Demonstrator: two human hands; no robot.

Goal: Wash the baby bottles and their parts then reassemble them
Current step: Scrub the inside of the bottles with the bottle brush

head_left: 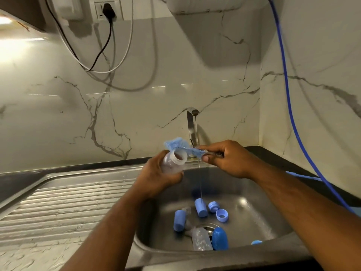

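Step in hand: You are on the scrubbing stage, as I judge it. 1 clear bottle is lifted out of the sink, and the bottle brush is at its mouth, not down inside.
Left hand: Your left hand grips the bottle round its body, fingers curled underneath. The open mouth tilts up toward your right hand.
Right hand: Your right hand pinches the brush by its handle, thumb below and fingers over. The blue bristles stick out leftward across the far side of the rim.
Bottle place: It lies in your left palm, between your 2 hands and above the basin.
Arm pose: Both forearms reach forward from the bottom of the view and converge over the basin, the right wrist slightly higher.
Water: The tap, just beyond your right hand, runs a thin stream past your right thumb into the sink basin.
Waiting parts: Well below both hands lie the left blue cap, the right blue cap, a blue collar ring, a second bottle at the drain and a blue dome cover beside it.
Next move: Line the bristles up with the neck and push them straight in. Keep your left grip firm, since a wet bottle may twist.
Remaining: Most of the washing and all the reassembly look undone.
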